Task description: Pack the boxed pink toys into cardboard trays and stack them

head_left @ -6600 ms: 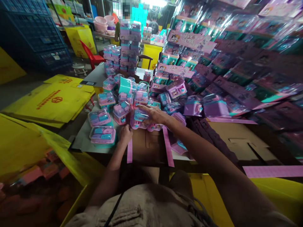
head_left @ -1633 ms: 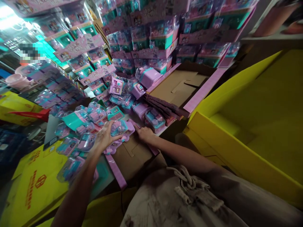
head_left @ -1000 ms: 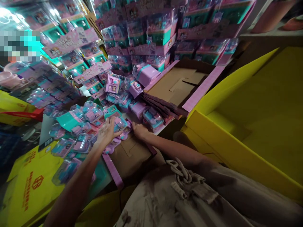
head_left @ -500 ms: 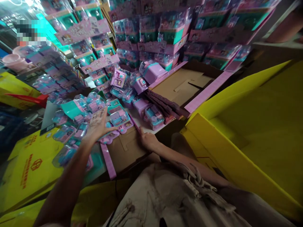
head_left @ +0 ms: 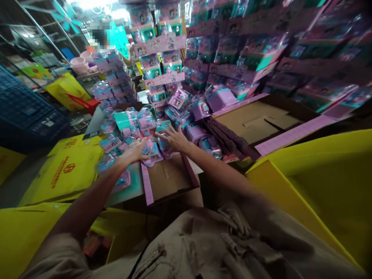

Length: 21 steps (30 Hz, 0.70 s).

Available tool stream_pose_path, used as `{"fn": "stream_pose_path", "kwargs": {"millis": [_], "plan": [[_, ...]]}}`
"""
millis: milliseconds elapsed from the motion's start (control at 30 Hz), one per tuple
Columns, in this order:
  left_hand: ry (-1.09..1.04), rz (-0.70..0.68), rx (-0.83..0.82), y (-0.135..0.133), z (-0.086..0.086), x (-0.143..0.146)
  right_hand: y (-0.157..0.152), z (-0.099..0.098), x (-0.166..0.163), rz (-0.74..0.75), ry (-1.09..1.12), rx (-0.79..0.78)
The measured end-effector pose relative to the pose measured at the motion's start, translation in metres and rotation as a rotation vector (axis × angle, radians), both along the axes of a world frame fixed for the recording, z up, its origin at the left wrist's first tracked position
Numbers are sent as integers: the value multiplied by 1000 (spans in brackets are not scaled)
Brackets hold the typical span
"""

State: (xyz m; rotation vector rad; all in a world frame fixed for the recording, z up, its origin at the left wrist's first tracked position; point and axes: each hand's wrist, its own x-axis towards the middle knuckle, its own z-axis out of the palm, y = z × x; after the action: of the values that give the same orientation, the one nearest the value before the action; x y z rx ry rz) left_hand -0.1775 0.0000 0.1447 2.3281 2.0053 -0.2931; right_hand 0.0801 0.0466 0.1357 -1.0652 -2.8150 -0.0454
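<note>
On my feed the left hand (head_left: 132, 152) lies flat and open, fingertips touching a pink-and-teal toy pack (head_left: 151, 149) that sits at the far edge of the cardboard tray (head_left: 168, 180). The right hand (head_left: 174, 139) has its fingers splayed loose, resting on the heap of packs (head_left: 130, 124) just beside it.

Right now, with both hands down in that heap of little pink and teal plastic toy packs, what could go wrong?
The loose heap of clear-lidded pink and teal toy packs lies jumbled; with the left hand and right hand spread on it, a push might send packs sliding. One pack sits at the near edge of the grey table and could drop. The tall stack of packs behind might topple if the table is jolted.
</note>
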Motion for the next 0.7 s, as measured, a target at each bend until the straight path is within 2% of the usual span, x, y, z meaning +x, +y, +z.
{"fn": "stream_pose_path", "kwargs": {"millis": [67, 167, 367, 467, 600, 700], "plan": [[29, 5, -27, 0, 3, 1, 25, -4, -3, 62, -68, -75], [62, 44, -73, 2, 6, 2, 43, -16, 0, 86, -52, -109], [144, 74, -153, 16, 9, 16, 49, -32, -3, 137, -33, -97], [141, 83, -160, 15, 10, 14, 59, -37, 2, 212, 27, -102], [117, 102, -147, 9, 9, 8, 71, -38, 13, 227, 97, -165], [159, 60, -156, 14, 7, 15, 70, -34, 11, 196, 56, -174]]}}
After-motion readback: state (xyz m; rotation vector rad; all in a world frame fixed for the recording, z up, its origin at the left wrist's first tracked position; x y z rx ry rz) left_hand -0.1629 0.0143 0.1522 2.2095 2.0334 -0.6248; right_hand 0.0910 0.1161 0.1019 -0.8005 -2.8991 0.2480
